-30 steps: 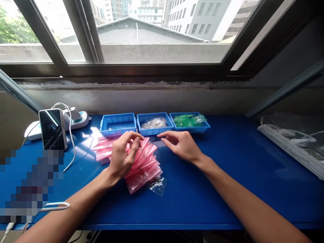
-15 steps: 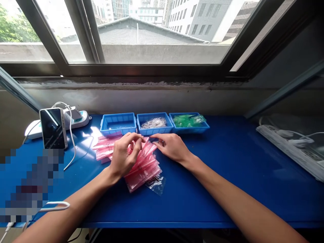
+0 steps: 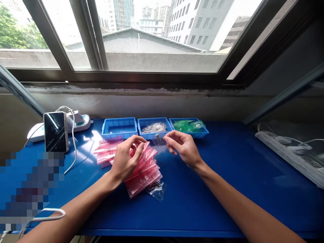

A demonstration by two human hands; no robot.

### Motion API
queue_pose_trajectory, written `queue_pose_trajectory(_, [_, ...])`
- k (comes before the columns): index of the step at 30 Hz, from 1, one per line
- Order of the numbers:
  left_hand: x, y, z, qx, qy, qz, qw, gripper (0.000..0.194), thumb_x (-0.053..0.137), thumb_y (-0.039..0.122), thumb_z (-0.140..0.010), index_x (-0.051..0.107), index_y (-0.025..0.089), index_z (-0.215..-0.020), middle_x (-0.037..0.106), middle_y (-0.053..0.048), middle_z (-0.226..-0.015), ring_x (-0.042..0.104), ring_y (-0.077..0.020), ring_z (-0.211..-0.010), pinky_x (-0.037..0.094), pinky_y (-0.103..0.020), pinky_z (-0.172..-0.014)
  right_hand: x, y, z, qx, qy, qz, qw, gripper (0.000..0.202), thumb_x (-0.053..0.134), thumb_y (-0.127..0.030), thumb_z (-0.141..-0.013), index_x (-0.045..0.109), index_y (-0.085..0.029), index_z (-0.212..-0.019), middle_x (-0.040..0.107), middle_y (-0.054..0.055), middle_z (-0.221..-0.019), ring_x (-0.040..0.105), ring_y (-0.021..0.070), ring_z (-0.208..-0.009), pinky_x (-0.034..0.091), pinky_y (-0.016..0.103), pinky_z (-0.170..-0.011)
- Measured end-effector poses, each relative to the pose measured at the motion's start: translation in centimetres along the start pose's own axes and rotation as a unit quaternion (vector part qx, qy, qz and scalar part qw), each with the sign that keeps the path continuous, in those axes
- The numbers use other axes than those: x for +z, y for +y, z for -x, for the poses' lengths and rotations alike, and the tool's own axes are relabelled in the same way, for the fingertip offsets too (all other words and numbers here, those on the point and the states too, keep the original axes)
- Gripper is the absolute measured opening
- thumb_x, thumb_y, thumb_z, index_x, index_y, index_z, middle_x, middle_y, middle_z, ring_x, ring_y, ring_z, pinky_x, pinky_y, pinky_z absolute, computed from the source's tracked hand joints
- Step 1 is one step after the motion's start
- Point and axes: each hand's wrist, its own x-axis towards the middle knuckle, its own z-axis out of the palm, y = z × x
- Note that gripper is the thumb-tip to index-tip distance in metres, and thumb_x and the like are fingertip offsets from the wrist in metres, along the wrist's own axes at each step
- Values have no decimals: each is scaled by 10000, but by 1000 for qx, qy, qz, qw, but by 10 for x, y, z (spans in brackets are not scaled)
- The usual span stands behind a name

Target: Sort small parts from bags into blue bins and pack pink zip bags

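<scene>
Between my two hands hangs a small clear bag (image 3: 158, 137) with metal pieces inside. My right hand (image 3: 182, 147) pinches its right edge between thumb and fingertips. My left hand (image 3: 129, 153) is curled above the pink bags (image 3: 145, 168), thumb and index finger close together; whatever they hold is too small to make out. The pink bags lie fanned out under and beside my left hand. Another clear bag (image 3: 158, 190) with dark metal pieces lies at their lower right edge.
Three blue trays stand along the back: one with a few thin pieces (image 3: 118, 135), one with metal parts (image 3: 155, 135), one with green bags (image 3: 199, 135). A phone-like device (image 3: 55, 132) and power strip (image 3: 83, 125) are left, another power strip (image 3: 288, 155) right.
My right hand has moved right, away from my left hand, and turned its fingers up. The clear bag with metal pieces now shows between the hands. The view has shifted slightly.
</scene>
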Motion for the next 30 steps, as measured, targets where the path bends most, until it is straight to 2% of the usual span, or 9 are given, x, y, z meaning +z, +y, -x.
queue_pose_trajectory(3, [1,1,-1,-35,-12,29,999,265,612,385,-1001,713,159,-1097,770,-80,-994,678,-174,-732,528,-282,-645,7,-5,4,12,-28,-63,998,297,777,-446,-869,656,-177,-830,624,-21,-634,542,105,-441,372,213,-383])
queue_pose_trajectory(6, [1,1,-1,-55,-19,65,996,302,653,407,-976,725,169,-1148,773,-86,-1037,685,-180,-757,537,-283,-658,13,-8,9,13,-60,-75,995,269,766,-422,-893,664,-175,-865,670,-3,-683,590,109,-460,397,206,-391])
queue_pose_trajectory(8, [1,2,-1,-65,-25,88,994,277,666,409,-965,747,167,-1073,771,-80,-1005,677,-179,-750,526,-276,-646,16,-8,13,15,-78,-76,994,252,756,-408,-909,663,-176,-878,689,4,-704,615,114,-475,415,206,-404])
queue_pose_trajectory(12, [2,3,-1,-86,-34,126,988,265,685,403,-947,718,153,-867,705,-42,-811,632,-160,-684,494,-260,-612,17,-7,17,18,-103,-70,992,221,737,-388,-930,663,-181,-907,709,7,-712,627,114,-484,431,206,-426])
queue_pose_trajectory(17, [2,4,0,-80,-52,127,987,257,679,370,-945,684,151,-810,663,-24,-763,597,-141,-650,470,-245,-586,19,-11,20,-4,-83,-24,996,230,737,-379,-920,705,-161,-857,671,-5,-618,567,97,-452,428,214,-439])
queue_pose_trajectory(22, [3,2,1,-63,-53,96,992,228,657,367,-949,709,146,-930,672,-24,-731,580,-140,-609,440,-238,-542,20,-13,20,1,-79,-5,997,234,746,-361,-901,716,-153,-796,657,-5,-573,549,95,-434,427,209,-426])
queue_pose_trajectory(27, [3,2,2,-49,-41,97,993,222,668,351,-958,709,143,-891,618,17,-593,525,-109,-506,400,-221,-496,20,-10,20,-19,-68,-13,997,175,750,-328,-906,783,-156,-912,677,-11,-561,567,96,-406,450,202,-411])
queue_pose_trajectory(30, [4,1,3,-20,-35,108,993,161,672,299,-968,710,148,-928,678,9,-615,612,-121,-513,461,-216,-500,20,-8,21,-51,-56,-9,997,145,747,-292,-912,809,-167,-953,749,11,-639,605,104,-393,479,212,-404])
